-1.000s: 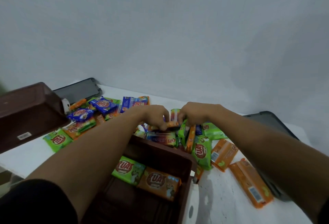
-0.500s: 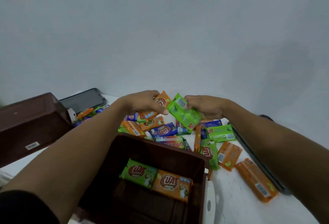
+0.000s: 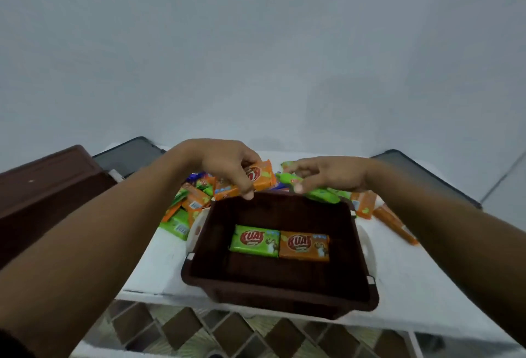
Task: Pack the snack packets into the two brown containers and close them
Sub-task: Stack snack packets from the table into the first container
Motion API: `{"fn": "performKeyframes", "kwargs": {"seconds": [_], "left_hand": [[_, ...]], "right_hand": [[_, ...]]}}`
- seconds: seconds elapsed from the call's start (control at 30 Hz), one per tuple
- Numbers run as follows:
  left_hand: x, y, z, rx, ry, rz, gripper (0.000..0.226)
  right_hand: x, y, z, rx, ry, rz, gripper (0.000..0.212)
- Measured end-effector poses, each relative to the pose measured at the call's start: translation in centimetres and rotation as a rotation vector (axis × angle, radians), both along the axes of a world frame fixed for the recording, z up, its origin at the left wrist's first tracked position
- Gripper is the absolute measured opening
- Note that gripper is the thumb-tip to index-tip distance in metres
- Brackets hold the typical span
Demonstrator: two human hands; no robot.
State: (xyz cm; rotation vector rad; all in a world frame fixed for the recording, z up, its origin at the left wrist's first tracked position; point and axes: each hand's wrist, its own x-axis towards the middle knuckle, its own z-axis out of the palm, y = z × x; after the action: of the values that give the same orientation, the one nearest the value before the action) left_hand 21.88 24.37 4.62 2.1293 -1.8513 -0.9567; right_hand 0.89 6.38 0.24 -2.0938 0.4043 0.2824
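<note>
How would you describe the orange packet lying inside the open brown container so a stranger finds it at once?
Start at the open brown container at the near edge of the table. Two packets lie flat on its floor, side by side. Yours is the orange packet on the right, beside the green packet; no other orange one lies on that floor.

Two hands gripping packets, open brown container
</note>
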Motion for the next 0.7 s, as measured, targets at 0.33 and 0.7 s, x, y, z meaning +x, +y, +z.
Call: {"fn": "performKeyframes", "kwargs": {"seconds": [0.33,0.7], "left_hand": [[-5.2,2.5,-5.1,0.224,-0.307,-0.272,0.049],[-8.4,1.8,-11.0,0.457,-0.436,-0.368,0.051]], "right_hand": [[-2.8,9.2,-2.7,-0.660,0.242,0.191,0.085],[-2.4,11.0,-7.7,-0.701,0.438,0.315,0.046]]}}
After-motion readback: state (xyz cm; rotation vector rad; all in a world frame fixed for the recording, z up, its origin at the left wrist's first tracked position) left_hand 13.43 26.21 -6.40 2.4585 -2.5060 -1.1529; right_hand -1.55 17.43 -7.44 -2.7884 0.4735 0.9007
